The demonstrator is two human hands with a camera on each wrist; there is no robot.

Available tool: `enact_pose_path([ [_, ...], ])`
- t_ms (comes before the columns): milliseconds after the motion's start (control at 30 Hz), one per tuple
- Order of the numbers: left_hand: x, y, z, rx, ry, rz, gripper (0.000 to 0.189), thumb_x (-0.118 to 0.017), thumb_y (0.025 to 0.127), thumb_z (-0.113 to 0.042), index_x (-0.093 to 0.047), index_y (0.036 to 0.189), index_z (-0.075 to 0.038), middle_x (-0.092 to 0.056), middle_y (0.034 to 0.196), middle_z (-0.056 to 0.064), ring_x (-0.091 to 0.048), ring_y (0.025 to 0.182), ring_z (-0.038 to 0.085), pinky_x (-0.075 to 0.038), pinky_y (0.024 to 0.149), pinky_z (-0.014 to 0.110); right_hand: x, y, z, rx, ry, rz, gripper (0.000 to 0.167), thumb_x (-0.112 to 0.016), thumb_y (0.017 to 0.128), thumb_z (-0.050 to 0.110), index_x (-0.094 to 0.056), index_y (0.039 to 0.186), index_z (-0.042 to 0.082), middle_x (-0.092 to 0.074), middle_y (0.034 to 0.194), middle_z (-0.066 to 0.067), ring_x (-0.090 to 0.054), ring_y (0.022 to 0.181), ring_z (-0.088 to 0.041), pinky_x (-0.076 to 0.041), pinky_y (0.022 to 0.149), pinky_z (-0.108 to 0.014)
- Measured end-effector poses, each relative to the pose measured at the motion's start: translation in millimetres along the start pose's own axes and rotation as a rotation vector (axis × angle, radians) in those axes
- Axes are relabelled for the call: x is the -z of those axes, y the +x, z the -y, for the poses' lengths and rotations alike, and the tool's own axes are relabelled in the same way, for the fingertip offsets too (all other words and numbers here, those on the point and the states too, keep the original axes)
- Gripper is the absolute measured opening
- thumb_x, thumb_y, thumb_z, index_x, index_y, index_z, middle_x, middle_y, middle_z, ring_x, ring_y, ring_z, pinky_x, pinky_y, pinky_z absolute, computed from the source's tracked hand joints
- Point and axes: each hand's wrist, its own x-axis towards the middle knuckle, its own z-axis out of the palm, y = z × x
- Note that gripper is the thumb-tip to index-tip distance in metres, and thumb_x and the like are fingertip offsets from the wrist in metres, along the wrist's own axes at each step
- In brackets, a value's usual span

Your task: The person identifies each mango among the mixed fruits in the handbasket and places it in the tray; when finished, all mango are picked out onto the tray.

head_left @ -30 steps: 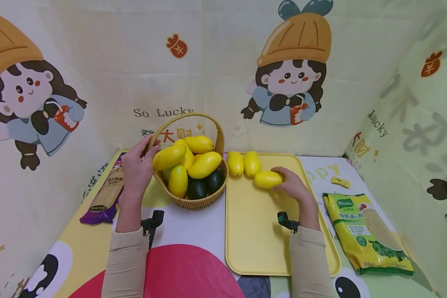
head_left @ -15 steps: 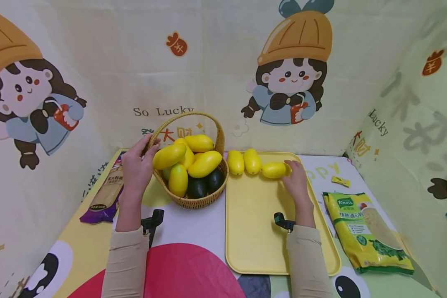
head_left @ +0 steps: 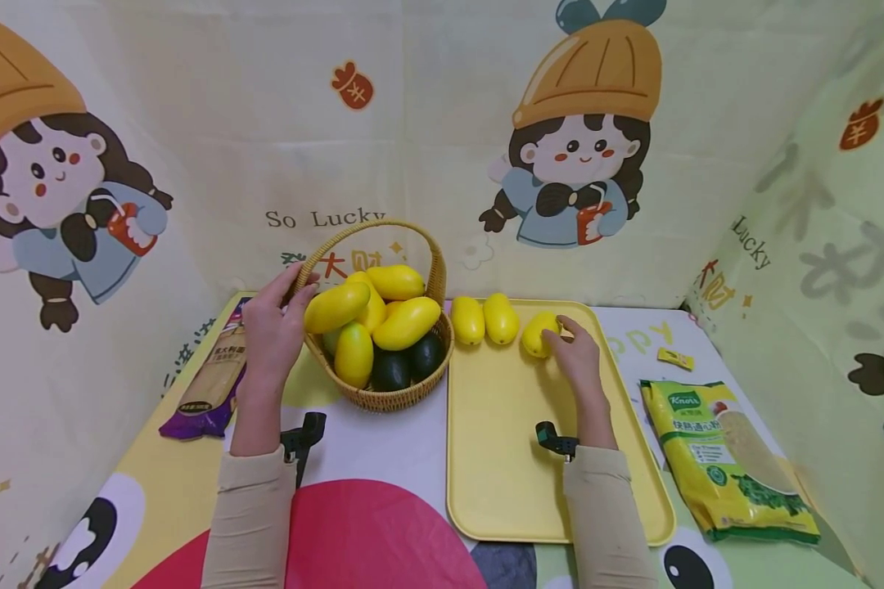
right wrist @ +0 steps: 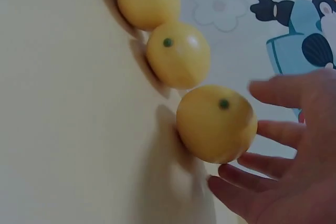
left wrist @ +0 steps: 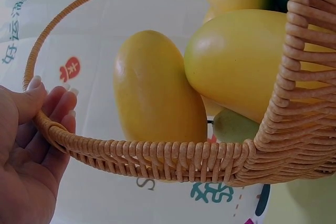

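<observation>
My left hand (head_left: 272, 323) holds the side of the wicker basket's handle (left wrist: 79, 148), thumb and fingers around it. Yellow mangoes (head_left: 407, 324) fill the wicker basket (head_left: 394, 399), together with dark avocados (head_left: 390, 372). On the yellow tray (head_left: 516, 458), my right hand (head_left: 576, 353) is at a mango (head_left: 538, 334) near the far edge. In the right wrist view, spread fingers touch or nearly touch this mango (right wrist: 215, 127), while the thumb stands off it. To its left, two more mangoes (head_left: 468, 321) lie side by side.
A purple-ended pasta packet (head_left: 209, 380) lies left of the basket. Right of the tray are a yellow-green Knorr bag (head_left: 725, 458) and a small yellow packet (head_left: 675, 358). A printed cloth wall (head_left: 442, 147) rises behind the table.
My right hand carried the mango back and right to the tray's far end. The mango turned from sideways to lengthwise, and the thumb came off it. My left hand stayed on the handle.
</observation>
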Motion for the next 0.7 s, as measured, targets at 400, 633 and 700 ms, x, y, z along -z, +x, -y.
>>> enact_pose_path([
  [400, 0.0, 2.3, 1.0, 0.0, 0.004, -0.005, 0.041, -0.059, 0.099, -0.022, -0.058, 0.14, -0.021, -0.072, 0.121, 0.007, -0.068, 0.114, 0.02, -0.053, 0.094, 0.015, -16.3, 3.9, -3.1, 0.062, -0.004, 0.007, 0.066, -0.062, 0.096, 0.028, -0.036, 0.155, 0.013, -0.041, 0.156, -0.017, -0.045, 0.137, -0.037, -0.043, 0.111, -0.051],
  [633, 0.1, 1.5, 1.7, 0.013, 0.005, 0.001, 0.042, -0.058, 0.099, -0.022, -0.057, 0.142, -0.018, -0.072, 0.122, 0.006, -0.067, 0.115, 0.019, -0.053, 0.095, 0.016, -24.6, 9.3, -10.0, 0.043, 0.052, -0.09, 0.059, -0.063, 0.098, 0.032, -0.044, 0.149, 0.01, -0.051, 0.144, -0.021, -0.052, 0.128, -0.036, -0.048, 0.106, -0.048],
  [700, 0.2, 1.4, 1.9, 0.007, 0.006, -0.002, 0.042, -0.058, 0.099, -0.022, -0.057, 0.141, -0.019, -0.072, 0.122, 0.006, -0.067, 0.114, 0.019, -0.052, 0.095, 0.017, -24.6, 9.5, -9.7, 0.032, 0.059, -0.093, 0.061, -0.063, 0.098, 0.035, -0.044, 0.149, 0.009, -0.052, 0.143, -0.023, -0.052, 0.127, -0.037, -0.047, 0.106, -0.049],
])
